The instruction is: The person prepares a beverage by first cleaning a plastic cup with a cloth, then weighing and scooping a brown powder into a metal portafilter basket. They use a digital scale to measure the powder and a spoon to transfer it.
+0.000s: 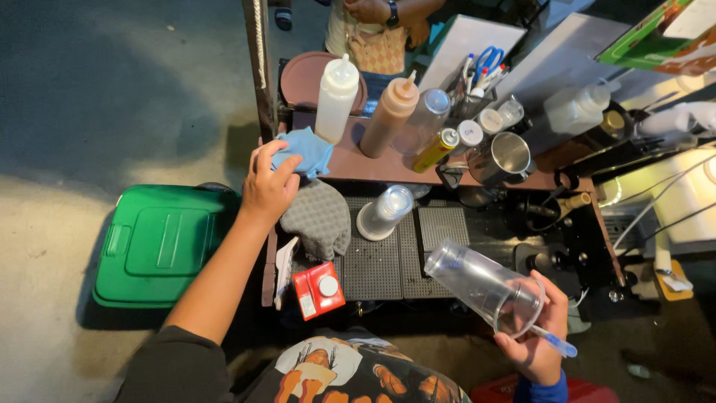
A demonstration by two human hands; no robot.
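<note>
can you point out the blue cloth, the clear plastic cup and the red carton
blue cloth (309,149), head view, on its bare middle beside the left hand
clear plastic cup (481,283), head view, on its side wall
red carton (317,291), head view, on its top face

Crumpled blue cloth (304,151) on brown shelf edge; clear plastic cup (483,286), empty, tilted.

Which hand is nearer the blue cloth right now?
Left. The left hand grips the blue cloth on the shelf; the right hand is far off, holding a clear plastic cup.
</note>
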